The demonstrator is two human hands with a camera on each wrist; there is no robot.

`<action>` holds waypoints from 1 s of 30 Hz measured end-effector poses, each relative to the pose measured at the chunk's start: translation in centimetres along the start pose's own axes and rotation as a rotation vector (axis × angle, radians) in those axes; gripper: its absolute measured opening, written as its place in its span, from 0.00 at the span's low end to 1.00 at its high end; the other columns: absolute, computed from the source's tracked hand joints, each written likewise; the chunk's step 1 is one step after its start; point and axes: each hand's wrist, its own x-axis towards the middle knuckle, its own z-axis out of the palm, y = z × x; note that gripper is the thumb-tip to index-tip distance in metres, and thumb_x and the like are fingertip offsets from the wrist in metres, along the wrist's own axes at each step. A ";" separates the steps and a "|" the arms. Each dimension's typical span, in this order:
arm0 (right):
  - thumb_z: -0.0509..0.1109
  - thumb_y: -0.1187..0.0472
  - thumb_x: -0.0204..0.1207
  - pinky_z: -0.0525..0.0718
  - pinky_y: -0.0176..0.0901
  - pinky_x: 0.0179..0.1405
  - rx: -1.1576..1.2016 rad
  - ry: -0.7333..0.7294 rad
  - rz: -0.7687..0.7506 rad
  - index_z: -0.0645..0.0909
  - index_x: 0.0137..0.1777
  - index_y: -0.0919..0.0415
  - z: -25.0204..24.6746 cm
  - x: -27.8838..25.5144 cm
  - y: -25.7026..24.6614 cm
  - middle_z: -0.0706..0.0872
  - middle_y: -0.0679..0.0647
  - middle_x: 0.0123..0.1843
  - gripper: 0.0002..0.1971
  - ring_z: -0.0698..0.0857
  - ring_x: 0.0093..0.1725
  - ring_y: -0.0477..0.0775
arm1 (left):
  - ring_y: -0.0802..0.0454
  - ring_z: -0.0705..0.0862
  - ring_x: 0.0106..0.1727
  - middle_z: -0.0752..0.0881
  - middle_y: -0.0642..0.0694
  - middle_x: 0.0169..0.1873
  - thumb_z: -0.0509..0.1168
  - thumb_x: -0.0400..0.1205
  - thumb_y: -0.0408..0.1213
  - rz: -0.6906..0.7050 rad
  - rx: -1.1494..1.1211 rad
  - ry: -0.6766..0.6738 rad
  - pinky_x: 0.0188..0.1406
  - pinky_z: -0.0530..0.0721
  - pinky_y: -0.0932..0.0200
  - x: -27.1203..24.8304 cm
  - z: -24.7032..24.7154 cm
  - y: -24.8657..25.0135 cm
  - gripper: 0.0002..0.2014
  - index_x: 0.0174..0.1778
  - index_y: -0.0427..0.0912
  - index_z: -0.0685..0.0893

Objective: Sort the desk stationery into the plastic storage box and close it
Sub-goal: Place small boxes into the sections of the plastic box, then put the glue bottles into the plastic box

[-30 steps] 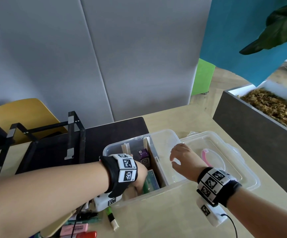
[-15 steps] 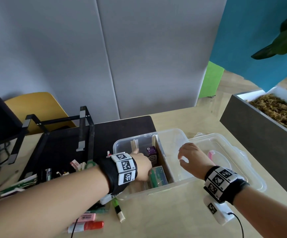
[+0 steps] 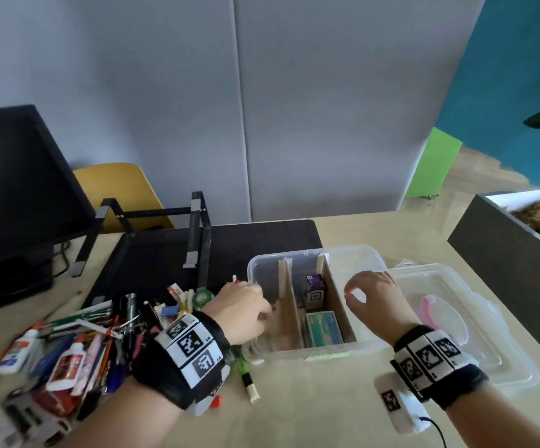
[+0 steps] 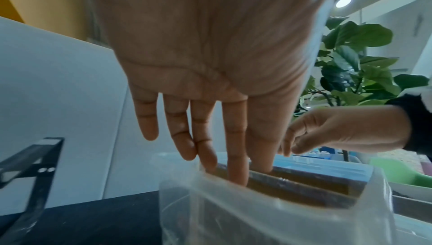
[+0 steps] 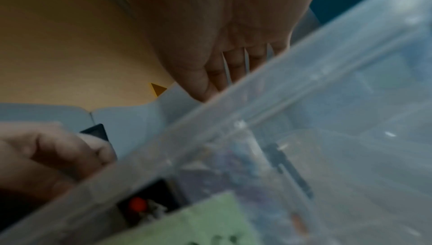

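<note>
The clear plastic storage box [image 3: 313, 354] stands open on the desk, split by two cardboard dividers [image 3: 289, 305]. Its middle compartment holds a purple box [image 3: 314, 291] and a green box [image 3: 323, 328]. My left hand [image 3: 262, 305] reaches into the left compartment. In the left wrist view its straight fingers [image 4: 236, 147] point down against a divider and hold nothing. My right hand [image 3: 355, 291] hovers over the empty right compartment with loosely curled fingers, holding nothing. The lid [image 3: 475, 350] lies to the right. A pile of pens and glue bottles [image 3: 94, 344] lies to the left.
A black monitor [image 3: 13, 189] and a black metal stand [image 3: 194, 227] on a dark mat [image 3: 229, 247] stand behind the pile. A grey planter [image 3: 504, 270] blocks the right side. A green marker [image 3: 246, 370] lies in front of the box. Something pink [image 3: 430, 305] shows through the lid.
My left hand has moved from the front of the middle compartment to the left compartment. The right hand has stayed over the right compartment. The head view has swung left onto the stationery pile.
</note>
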 end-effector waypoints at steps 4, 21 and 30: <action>0.68 0.62 0.75 0.78 0.45 0.52 0.098 0.039 -0.026 0.86 0.42 0.59 0.1 -0.2 -3.9 0.87 0.48 0.45 0.06 0.82 0.49 0.53 | 0.54 0.74 0.62 0.79 0.54 0.57 0.62 0.83 0.44 -0.050 -0.201 0.103 0.62 0.72 0.58 -2.5 1.5 -1.6 0.13 0.61 0.56 0.85; 0.68 0.64 0.74 0.78 0.30 0.42 0.295 -0.139 -0.195 0.84 0.48 0.59 6.1 -1.9 -18.6 0.84 0.48 0.45 0.05 0.81 0.42 0.45 | 0.53 0.79 0.59 0.79 0.49 0.59 0.60 0.84 0.46 -0.397 -0.403 -0.102 0.60 0.75 0.60 -15.0 7.0 -12.8 0.14 0.63 0.48 0.82; 0.64 0.62 0.77 0.76 0.35 0.58 0.164 -0.347 0.075 0.78 0.63 0.58 13.0 0.2 -21.7 0.78 0.52 0.62 0.14 0.79 0.58 0.50 | 0.53 0.79 0.58 0.79 0.49 0.53 0.63 0.81 0.45 -0.485 -0.430 -0.073 0.61 0.75 0.60 -17.1 11.3 -17.5 0.13 0.57 0.46 0.85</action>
